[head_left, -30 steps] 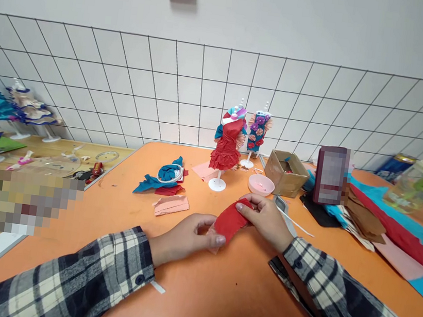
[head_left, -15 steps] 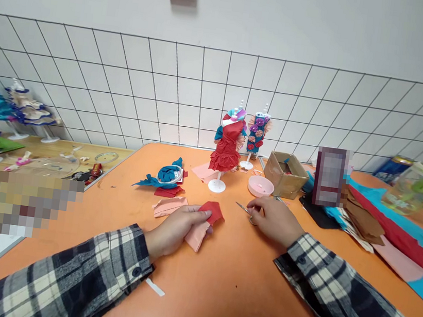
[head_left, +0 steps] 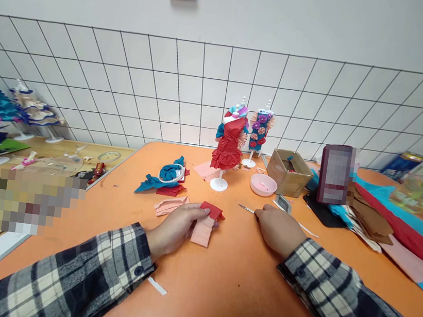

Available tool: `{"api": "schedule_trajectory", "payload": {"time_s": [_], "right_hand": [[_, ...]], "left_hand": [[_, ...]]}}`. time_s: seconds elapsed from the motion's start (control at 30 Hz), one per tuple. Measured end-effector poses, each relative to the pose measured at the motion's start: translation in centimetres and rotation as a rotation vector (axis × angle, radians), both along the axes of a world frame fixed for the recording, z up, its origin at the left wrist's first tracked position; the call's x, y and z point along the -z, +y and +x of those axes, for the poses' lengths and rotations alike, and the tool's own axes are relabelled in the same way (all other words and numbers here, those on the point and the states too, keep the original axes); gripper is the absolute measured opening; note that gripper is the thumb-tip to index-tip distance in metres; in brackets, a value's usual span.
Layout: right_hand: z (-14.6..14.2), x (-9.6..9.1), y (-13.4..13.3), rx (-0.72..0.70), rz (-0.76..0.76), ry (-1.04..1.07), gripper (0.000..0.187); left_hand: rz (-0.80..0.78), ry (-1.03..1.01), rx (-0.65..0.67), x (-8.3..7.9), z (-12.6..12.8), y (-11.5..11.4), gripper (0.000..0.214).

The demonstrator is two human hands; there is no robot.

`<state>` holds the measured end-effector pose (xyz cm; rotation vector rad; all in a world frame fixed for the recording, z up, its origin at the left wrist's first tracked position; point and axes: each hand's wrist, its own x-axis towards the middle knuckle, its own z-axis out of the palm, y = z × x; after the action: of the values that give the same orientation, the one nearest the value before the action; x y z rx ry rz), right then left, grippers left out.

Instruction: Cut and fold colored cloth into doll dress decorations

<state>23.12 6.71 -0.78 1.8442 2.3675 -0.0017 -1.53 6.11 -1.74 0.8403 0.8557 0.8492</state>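
Observation:
My left hand (head_left: 173, 229) pinches a red piece of crepe paper (head_left: 212, 210) together with a pale pink piece (head_left: 201, 232) that hangs below it, above the orange table (head_left: 201, 297). To the right, the fingers of my right hand (head_left: 282, 231) are closed on a small pair of scissors (head_left: 246, 208). Its blades point left, close to the table surface; the handles are hidden under the hand. Another pale pink piece (head_left: 168, 206) lies just beyond my left hand. A small grey object (head_left: 284, 204) rests behind my right hand.
A miniature dress form in a red dress (head_left: 229, 142) stands centrally, another dress form (head_left: 259, 131) behind it. Nearby are a pink bowl (head_left: 262, 192), a cardboard box (head_left: 293, 185) and blue crepe paper (head_left: 149, 185) with a white ring. Coloured sheets (head_left: 410, 249) cover the right side.
My right hand has closed over the scissors' handles and turned palm down, uncovering the grey object behind it. In my left hand the pink piece now hangs straighter.

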Motion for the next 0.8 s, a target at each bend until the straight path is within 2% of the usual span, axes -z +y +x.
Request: {"api": "schedule_trajectory", "payload": {"time_s": [0.1, 0.33, 0.4, 0.47, 0.53, 0.6, 0.63, 0.7, 0.73, 0.8], "right_hand": [[0.2, -0.2, -0.2, -0.009, -0.024, 0.030, 0.026], [-0.1, 0.3, -0.3, 0.016, 0.067, 0.017, 0.022], [0.0, 0.5, 0.1, 0.006, 0.088, 0.128, 0.016], [0.0, 0.6, 0.2, 0.004, 0.058, 0.405, 0.010], [-0.1, 0.4, -0.1, 0.018, -0.101, 0.790, 0.017], [-0.4, -0.1, -0.8, 0.011, -0.417, 1.089, 0.030], [-0.5, -0.4, -1.2, -0.004, -0.606, 1.166, 0.036], [-0.9, -0.9, -2.0, -0.045, -0.929, 1.174, 0.041], [-1.0, -1.1, -2.3, -0.062, -1.036, 1.136, 0.040], [-1.3, -1.3, -2.6, -0.097, -1.143, 1.065, 0.037]], "left_hand": [[0.011, 0.015, -0.001, 0.0, 0.1, 0.0, 0.021], [0.060, 0.060, -0.023, 0.3, 0.4, -0.3, 0.016], [0.082, 0.057, -0.046, 0.5, 0.3, -0.2, 0.015], [0.113, 0.062, -0.067, 0.7, 0.2, 0.0, 0.016], [0.148, 0.073, -0.075, 1.0, 0.0, 0.2, 0.019], [0.187, 0.075, -0.062, 1.1, -0.1, 0.4, 0.020], [0.207, 0.073, -0.049, 1.1, -0.1, 0.4, 0.020], [0.236, 0.068, -0.018, 1.0, -0.1, 0.3, 0.019], [0.241, 0.066, -0.003, 0.9, 0.0, 0.2, 0.019], [0.237, 0.063, 0.027, 0.5, 0.2, -0.1, 0.021]]}}
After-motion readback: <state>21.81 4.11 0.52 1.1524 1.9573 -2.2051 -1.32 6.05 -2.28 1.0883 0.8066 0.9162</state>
